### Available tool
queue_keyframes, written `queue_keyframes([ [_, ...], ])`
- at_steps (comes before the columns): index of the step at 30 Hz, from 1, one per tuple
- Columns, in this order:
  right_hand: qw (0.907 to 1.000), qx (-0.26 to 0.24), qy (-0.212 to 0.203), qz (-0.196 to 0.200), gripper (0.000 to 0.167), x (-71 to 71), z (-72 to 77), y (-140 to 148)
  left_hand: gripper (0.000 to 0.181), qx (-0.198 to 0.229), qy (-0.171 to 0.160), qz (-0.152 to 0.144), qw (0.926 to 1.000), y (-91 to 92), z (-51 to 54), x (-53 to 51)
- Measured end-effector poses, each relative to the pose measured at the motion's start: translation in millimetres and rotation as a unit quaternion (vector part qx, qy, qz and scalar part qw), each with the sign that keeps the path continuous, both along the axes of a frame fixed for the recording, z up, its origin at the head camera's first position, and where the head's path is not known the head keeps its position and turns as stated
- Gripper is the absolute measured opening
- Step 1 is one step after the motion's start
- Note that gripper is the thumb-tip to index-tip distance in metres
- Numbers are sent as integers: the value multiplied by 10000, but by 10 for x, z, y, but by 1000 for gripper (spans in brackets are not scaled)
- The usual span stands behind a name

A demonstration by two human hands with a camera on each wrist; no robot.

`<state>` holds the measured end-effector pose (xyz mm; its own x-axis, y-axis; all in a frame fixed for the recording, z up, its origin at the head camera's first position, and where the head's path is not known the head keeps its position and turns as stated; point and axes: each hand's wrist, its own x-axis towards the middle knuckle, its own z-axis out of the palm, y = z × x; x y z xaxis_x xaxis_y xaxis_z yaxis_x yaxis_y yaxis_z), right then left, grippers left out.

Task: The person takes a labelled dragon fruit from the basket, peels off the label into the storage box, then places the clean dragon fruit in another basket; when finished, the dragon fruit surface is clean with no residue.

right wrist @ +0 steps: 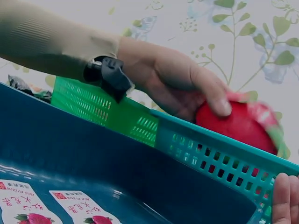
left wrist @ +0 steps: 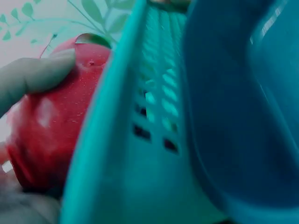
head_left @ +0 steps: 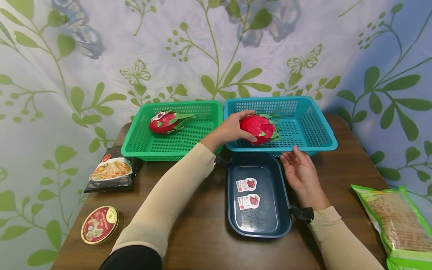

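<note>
brown table (head_left: pixel 199 236) before leafy cloth (head_left: pixel 189 33) | dragon fruit (head_left: pixel 257 128) inside left end of blue basket (head_left: pixel 293 129), long axis roughly sideways, leafy end rightward | clasped from its left by nearer left hand (head_left: pixel 233 128) | apart from right hand (head_left: pixel 302 173), loose-fingered at basket's front rim

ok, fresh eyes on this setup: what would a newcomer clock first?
Probably the bright red dragon fruit near center, gripped by the left hand at the left end of the blue basket. Next, a second dragon fruit, lying in the green basket alongside. After that, likely the dark tray in front of the blue basket, with two fruit labels standing out white inside it.
</note>
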<state>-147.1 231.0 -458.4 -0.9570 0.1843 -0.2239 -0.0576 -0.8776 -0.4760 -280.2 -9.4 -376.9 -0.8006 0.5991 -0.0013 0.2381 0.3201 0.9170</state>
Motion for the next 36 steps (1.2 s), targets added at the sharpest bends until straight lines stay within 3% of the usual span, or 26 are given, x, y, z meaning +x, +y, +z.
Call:
queue_keyframes([
  [4,10000,-16,-36,-19,18,24,-18,1,98,-660,499,-248,9963,17,-90,-55],
  [10,9999,65,98,-14,17,22,-33,7,100,-1333,1275,-391,9821,43,-120,-54],
  [17,9999,50,153,9,17,13,-25,7,98,-2200,2207,-463,9491,-30,-140,-12],
  [20,9998,75,164,11,16,22,-27,8,98,-2447,2313,-486,9404,-55,-131,27],
  [28,9997,44,249,74,17,16,-35,11,98,-2910,2078,-654,9316,-93,46,50],
  [32,9996,60,264,72,20,11,-42,13,95,-3037,1885,-633,9318,-165,140,77],
  [36,9996,12,278,77,16,16,-50,19,85,-2986,1975,-525,9323,-260,182,130],
])
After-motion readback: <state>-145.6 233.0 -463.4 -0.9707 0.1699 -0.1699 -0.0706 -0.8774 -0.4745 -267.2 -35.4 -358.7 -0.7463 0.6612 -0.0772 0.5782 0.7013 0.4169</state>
